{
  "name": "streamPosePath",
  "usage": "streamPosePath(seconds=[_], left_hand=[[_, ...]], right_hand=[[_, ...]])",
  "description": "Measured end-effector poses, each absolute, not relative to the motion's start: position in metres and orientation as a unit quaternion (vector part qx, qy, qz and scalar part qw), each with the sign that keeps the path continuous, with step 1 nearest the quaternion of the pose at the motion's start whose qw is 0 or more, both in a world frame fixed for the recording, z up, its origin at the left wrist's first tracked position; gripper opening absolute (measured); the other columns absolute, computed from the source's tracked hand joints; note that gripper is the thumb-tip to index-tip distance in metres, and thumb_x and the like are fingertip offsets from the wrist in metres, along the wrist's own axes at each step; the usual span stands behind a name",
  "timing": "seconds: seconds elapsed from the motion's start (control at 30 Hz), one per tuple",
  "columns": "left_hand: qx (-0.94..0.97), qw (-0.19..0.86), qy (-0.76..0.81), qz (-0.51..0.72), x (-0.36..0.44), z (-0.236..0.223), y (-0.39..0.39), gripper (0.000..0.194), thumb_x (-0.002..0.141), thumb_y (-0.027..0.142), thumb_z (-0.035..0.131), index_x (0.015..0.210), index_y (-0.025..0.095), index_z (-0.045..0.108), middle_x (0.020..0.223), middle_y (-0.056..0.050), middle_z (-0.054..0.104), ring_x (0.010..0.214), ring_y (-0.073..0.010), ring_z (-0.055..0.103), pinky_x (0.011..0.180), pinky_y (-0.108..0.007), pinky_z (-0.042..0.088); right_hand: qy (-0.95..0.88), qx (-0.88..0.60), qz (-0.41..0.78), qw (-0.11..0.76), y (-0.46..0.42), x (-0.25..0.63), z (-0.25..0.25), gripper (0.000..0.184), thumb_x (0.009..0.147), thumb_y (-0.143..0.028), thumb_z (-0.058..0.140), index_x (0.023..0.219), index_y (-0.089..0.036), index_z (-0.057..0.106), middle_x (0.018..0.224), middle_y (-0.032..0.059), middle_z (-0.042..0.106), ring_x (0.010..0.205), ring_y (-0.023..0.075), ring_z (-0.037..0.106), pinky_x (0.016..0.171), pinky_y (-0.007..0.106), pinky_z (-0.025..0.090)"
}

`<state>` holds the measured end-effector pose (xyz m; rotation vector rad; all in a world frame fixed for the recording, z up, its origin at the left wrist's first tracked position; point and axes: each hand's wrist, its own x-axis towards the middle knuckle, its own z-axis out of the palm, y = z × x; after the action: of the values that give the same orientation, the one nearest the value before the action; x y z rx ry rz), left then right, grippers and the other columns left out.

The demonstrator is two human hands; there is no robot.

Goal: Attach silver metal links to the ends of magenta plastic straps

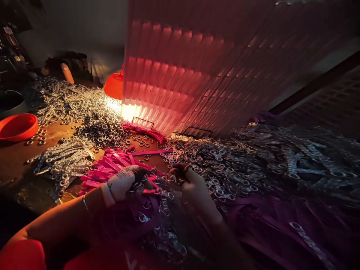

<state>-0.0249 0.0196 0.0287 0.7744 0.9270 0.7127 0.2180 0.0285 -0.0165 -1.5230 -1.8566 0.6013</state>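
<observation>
My left hand (pixel 123 182) wears a white dotted glove that leaves dark fingertips bare, and a thin bracelet circles its wrist. Its fingers are curled on a few small metal rings (pixel 145 178). Just to the right, my right hand (pixel 195 189) is closed in a pinch; whatever lies between its darkened fingertips is too small and dim to name. Under and behind the left hand spreads a bundle of bright pink ribbon strips (pixel 109 167). Linked ring pieces (pixel 165 217) lie below, between the two forearms, over dark purple strips.
An orange-shaded lamp (pixel 114 86) glows beside upright ribbed translucent sheets (pixel 165 78). Loose rings (pixel 104 131) and ring-ended strips (pixel 69 157) heap on the left; more metal pieces (pixel 239 168) pile on the right. An orange bowl (pixel 18 127) stands at the far left. Purple ribbons (pixel 270 228) lie lower right.
</observation>
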Motion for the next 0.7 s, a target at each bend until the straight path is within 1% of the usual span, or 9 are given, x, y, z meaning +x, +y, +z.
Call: streamPosePath(seconds=[0.07, 0.13, 0.2, 0.27, 0.33, 0.43, 0.53, 0.6, 0.7], left_hand=[[0.373, 0.764, 0.393, 0.350, -0.024, 0.033, 0.011, 0.034, 0.081, 0.024, 0.056, 0.113, 0.014, 0.058, 0.066, -0.004, 0.067, 0.039, -0.0076, 0.047, 0.038, -0.017, 0.031], [0.374, 0.764, 0.365, 0.377, -0.023, 0.039, 0.004, 0.038, 0.077, 0.019, 0.058, 0.115, 0.015, 0.060, 0.067, -0.001, 0.065, 0.045, -0.0079, 0.050, 0.043, -0.017, 0.035], [0.369, 0.758, 0.359, 0.400, -0.023, 0.042, -0.001, 0.035, 0.072, 0.014, 0.061, 0.107, 0.015, 0.063, 0.071, -0.001, 0.065, 0.054, -0.0096, 0.055, 0.050, -0.019, 0.042], [0.365, 0.750, 0.369, 0.410, -0.025, 0.042, -0.004, 0.027, 0.070, 0.013, 0.064, 0.098, 0.014, 0.064, 0.074, -0.001, 0.066, 0.060, -0.0105, 0.058, 0.054, -0.019, 0.044], [0.358, 0.746, 0.382, 0.411, -0.030, 0.039, -0.006, 0.016, 0.073, 0.020, 0.066, 0.088, 0.014, 0.063, 0.067, 0.000, 0.062, 0.053, -0.0084, 0.053, 0.049, -0.018, 0.041], [0.342, 0.756, 0.400, 0.390, -0.036, 0.029, -0.009, 0.017, 0.075, 0.030, 0.066, 0.082, 0.016, 0.060, 0.054, 0.004, 0.052, 0.040, -0.0059, 0.042, 0.039, -0.017, 0.032], [0.350, 0.748, 0.409, 0.388, -0.042, 0.020, -0.013, 0.020, 0.074, 0.033, 0.068, 0.083, 0.016, 0.060, 0.051, 0.005, 0.051, 0.037, -0.0057, 0.039, 0.036, -0.016, 0.028], [0.376, 0.733, 0.404, 0.397, -0.046, 0.018, -0.015, 0.024, 0.077, 0.038, 0.066, 0.078, 0.015, 0.059, 0.050, 0.004, 0.050, 0.037, -0.0055, 0.039, 0.036, -0.017, 0.028], [0.370, 0.748, 0.397, 0.382, -0.052, 0.022, -0.014, 0.030, 0.077, 0.042, 0.067, 0.070, 0.016, 0.054, 0.051, 0.004, 0.049, 0.035, -0.0048, 0.037, 0.034, -0.017, 0.025]], right_hand=[[-0.694, -0.544, 0.294, 0.369, 0.009, 0.188, 0.005, 0.042, 0.081, -0.016, 0.047, 0.120, -0.020, 0.062, 0.099, 0.0061, 0.071, 0.091, 0.0200, 0.065, 0.081, 0.033, 0.051], [-0.688, -0.527, 0.340, 0.364, -0.003, 0.160, 0.019, 0.044, 0.079, -0.018, 0.052, 0.122, -0.022, 0.062, 0.101, 0.0047, 0.071, 0.092, 0.0199, 0.064, 0.082, 0.033, 0.050], [-0.679, -0.509, 0.384, 0.364, -0.009, 0.140, 0.026, 0.048, 0.074, -0.015, 0.053, 0.120, -0.023, 0.064, 0.105, 0.0036, 0.071, 0.095, 0.0201, 0.064, 0.085, 0.035, 0.050], [-0.649, -0.500, 0.419, 0.391, -0.010, 0.129, 0.028, 0.048, 0.072, -0.015, 0.053, 0.118, -0.022, 0.064, 0.105, 0.0034, 0.071, 0.097, 0.0204, 0.064, 0.085, 0.035, 0.051], [-0.605, -0.513, 0.434, 0.426, -0.010, 0.124, 0.029, 0.043, 0.073, -0.021, 0.057, 0.116, -0.019, 0.064, 0.100, 0.0042, 0.072, 0.092, 0.0205, 0.065, 0.081, 0.034, 0.053], [-0.565, -0.546, 0.413, 0.461, -0.014, 0.120, 0.029, 0.037, 0.073, -0.026, 0.060, 0.109, -0.017, 0.067, 0.093, 0.0053, 0.073, 0.084, 0.0207, 0.066, 0.075, 0.033, 0.053], [-0.592, -0.556, 0.376, 0.446, -0.020, 0.118, 0.028, 0.033, 0.074, -0.022, 0.057, 0.105, -0.019, 0.069, 0.096, 0.0057, 0.074, 0.088, 0.0226, 0.066, 0.080, 0.036, 0.052], [-0.627, -0.554, 0.340, 0.429, -0.022, 0.118, 0.023, 0.034, 0.078, -0.023, 0.056, 0.110, -0.020, 0.069, 0.102, 0.0069, 0.073, 0.095, 0.0242, 0.065, 0.085, 0.038, 0.051], [-0.668, -0.533, 0.299, 0.424, -0.020, 0.124, 0.015, 0.041, 0.086, -0.026, 0.051, 0.127, -0.022, 0.060, 0.117, 0.0089, 0.068, 0.107, 0.0245, 0.061, 0.094, 0.041, 0.047]])
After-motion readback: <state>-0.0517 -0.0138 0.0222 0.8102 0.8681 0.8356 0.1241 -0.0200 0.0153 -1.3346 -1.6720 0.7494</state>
